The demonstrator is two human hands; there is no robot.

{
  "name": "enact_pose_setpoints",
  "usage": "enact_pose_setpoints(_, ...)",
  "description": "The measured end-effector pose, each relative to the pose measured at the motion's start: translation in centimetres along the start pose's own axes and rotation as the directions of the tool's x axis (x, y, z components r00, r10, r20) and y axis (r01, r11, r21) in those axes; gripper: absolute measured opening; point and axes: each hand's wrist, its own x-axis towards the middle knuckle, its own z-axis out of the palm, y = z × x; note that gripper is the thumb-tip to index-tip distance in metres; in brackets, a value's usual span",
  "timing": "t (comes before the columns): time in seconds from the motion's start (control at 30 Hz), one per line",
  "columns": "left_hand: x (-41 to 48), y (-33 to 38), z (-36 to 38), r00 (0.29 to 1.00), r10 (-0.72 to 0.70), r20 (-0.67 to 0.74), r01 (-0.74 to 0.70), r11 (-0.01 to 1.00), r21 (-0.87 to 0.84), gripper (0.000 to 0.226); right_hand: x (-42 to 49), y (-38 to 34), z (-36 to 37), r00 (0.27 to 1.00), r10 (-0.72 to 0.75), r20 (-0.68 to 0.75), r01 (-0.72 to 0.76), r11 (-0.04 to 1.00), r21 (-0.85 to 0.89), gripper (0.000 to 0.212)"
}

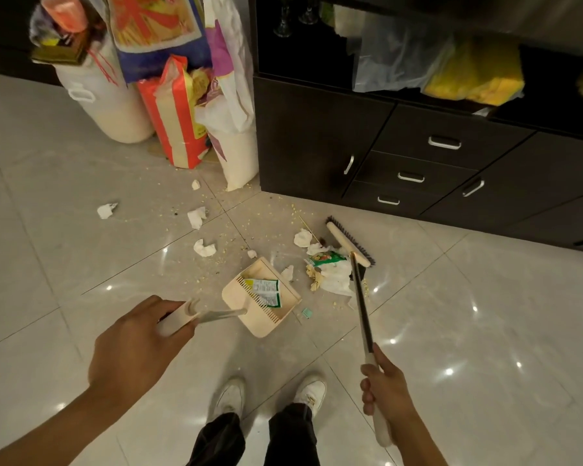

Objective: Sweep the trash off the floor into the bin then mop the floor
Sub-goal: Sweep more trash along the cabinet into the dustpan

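Glossy pale grey tiled floor [485, 297], light glints. Beige plastic dustpan [231, 292] sits mid-floor, just beside a heap of crumpled tissue and green wrapper [330, 274]. Cream-backed dark-bristled broom [349, 242] head down, touching the heap. Loose white tissue wads [196, 216] and pale crumbs [224, 235] scattered left. Small teal scrap [306, 312] by the dustpan. White plastic barrel [108, 105], orange-red sack [177, 129], white sack [238, 156], dark cabinet [317, 136] stand at back. White shoes [231, 396] nearest.

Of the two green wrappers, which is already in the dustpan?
The flat wrapper lying in the beige dustpan, nearer the left hand. The crumpled wrapper is on the floor among tissues beside the broom head.
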Motion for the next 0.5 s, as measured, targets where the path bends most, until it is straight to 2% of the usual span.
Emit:
enact_pose_setpoints(0.27, 0.0, -3.3, -0.2, 0.999, 0.042, 0.009, -0.042, 0.998, -0.056, 0.017, -0.6, 0.0, 1.0, 0.994, -0.022, -0.11, 0.036, 0.99, 0.135, 0.061)
enact_pose_setpoints(0.5, 1.1, -4.9, 0.7, 0.998, 0.059, 0.034, -0.058, 0.998, -0.037, 0.014, 0.2, -0.2, 2.6, 0.993, 0.014, -0.12, 0.006, 0.986, 0.165, 0.059)
